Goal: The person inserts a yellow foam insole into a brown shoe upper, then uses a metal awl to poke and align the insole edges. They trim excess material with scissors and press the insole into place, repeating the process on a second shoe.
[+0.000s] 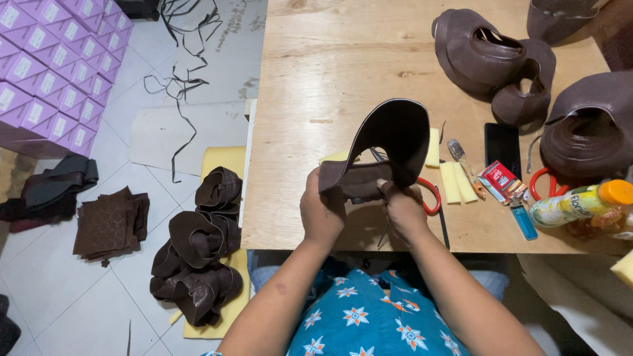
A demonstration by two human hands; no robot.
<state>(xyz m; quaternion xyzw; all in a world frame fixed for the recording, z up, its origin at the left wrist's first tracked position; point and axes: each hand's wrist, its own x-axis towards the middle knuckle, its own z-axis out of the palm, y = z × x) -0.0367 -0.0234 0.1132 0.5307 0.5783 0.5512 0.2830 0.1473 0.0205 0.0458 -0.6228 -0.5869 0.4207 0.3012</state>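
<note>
Head view — left hand [321, 211] and right hand [403, 209] both grip a brown leather piece [389, 148].

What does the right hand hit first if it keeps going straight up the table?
Likely the red-handled scissors just past the right hand, then the yellow foam block. Depth is unclear; the hand may pass above both.

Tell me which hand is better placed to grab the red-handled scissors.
Right, likely. The right hand pinches the brown leather piece directly beside the red-handled scissors; the left hand grips the piece's far side.
</note>
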